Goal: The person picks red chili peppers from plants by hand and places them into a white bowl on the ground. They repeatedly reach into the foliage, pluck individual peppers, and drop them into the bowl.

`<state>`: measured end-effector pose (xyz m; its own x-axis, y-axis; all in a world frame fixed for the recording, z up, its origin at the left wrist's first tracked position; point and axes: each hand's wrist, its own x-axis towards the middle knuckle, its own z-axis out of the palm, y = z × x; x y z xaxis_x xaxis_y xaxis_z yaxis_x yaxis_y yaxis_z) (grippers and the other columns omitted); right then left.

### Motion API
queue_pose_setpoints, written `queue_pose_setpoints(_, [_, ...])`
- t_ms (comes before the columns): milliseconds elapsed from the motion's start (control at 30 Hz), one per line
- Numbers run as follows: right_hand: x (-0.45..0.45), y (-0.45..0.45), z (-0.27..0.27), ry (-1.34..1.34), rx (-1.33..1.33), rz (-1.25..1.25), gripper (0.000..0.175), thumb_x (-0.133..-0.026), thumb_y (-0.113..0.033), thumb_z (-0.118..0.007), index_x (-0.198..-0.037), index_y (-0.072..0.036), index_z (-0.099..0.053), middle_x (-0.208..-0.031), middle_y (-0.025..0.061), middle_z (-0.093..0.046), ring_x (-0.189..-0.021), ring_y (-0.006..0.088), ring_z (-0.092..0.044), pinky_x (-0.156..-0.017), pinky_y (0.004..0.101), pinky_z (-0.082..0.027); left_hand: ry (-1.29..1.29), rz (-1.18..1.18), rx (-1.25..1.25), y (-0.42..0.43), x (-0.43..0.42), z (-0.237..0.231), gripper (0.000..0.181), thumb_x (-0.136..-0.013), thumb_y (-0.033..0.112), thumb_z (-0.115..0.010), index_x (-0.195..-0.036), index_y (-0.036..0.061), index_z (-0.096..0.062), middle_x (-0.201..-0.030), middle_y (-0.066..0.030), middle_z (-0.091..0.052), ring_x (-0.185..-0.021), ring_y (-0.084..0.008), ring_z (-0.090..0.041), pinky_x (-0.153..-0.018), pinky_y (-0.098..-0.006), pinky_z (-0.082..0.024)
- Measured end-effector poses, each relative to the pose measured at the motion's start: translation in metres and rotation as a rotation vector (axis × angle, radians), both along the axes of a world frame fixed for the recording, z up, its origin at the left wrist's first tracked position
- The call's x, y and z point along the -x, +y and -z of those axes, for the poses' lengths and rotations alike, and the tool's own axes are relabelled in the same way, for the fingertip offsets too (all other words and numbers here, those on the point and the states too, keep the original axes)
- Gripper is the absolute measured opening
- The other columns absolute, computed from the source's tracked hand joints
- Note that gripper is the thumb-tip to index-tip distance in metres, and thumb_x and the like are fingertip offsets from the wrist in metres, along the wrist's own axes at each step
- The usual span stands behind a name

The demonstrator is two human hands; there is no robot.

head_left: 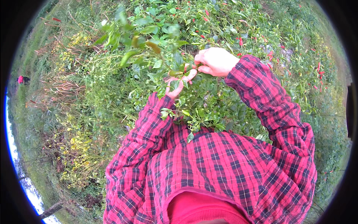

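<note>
A leafy chili pepper branch (167,65) leans up and to the left, its upper leaves blurred. My left hand (179,85) grips this branch low down, partly covered by leaves. Close against the left fingertips, my right hand (214,62) has its thumb and fingers pinched together at a thin green stem, mostly hidden by the fingers. An orange-brown chili pepper (153,47) hangs on the blurred part of the branch. A greenish-brown chili pepper (175,73) lies just above my left hand.
Dense chili plants bearing red peppers (241,42) spread ahead and to the right. More red chili peppers (320,74) hang at far right. Dry brown stalks (65,88) and yellow-leaved weeds (79,142) stand to the left. A person in red (21,79) is at the far left edge.
</note>
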<state>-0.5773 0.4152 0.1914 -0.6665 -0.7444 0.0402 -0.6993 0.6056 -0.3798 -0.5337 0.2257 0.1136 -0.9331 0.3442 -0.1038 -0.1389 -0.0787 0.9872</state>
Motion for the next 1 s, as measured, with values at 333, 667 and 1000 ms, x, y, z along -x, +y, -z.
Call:
queue_pose_setpoints(333, [-0.004, 0.000, 0.016, -0.172, 0.135, -0.045, 0.022, -0.076, -0.025, -0.059, -0.091, -0.009, -0.061, -0.083, 0.0108, -0.060, -0.079, 0.0273, -0.058, -0.067, 0.0374, -0.046, -0.067, -0.067, 0.228, -0.006, -0.003, -0.004, 0.031, -0.077, 0.028, -0.066, -0.096, 0.0045, -0.059, -0.095, -0.0008, -0.058, -0.087, -0.0098, -0.052, -0.078, -0.0260, -0.041])
queue_pose_setpoints(667, [-0.016, 0.008, 0.063, -1.565, 1.504, 0.317, 0.020, -0.084, -0.027, -0.047, -0.086, -0.008, -0.051, -0.077, 0.0015, -0.049, -0.051, 0.0068, -0.035, -0.038, 0.0190, -0.025, -0.144, -0.182, -0.238, -0.007, -0.006, 0.010, 0.015, -0.085, 0.019, -0.056, -0.096, 0.0095, -0.054, -0.091, 0.0016, -0.055, -0.090, -0.0088, -0.047, -0.084, -0.0261, -0.033])
queue_pose_setpoints(1000, [0.022, 0.039, 0.057, -1.317, 1.328, 0.501, 0.024, -0.085, -0.033, -0.052, -0.074, -0.012, -0.044, -0.067, -0.0006, -0.045, -0.047, 0.0052, -0.038, -0.035, 0.0181, -0.026, -0.252, -0.188, -0.398, -0.029, -0.017, 0.022, 0.008, -0.084, 0.016, -0.055, -0.089, 0.0102, -0.056, -0.088, 0.0007, -0.056, -0.088, -0.0122, -0.049, -0.080, -0.0298, -0.037])
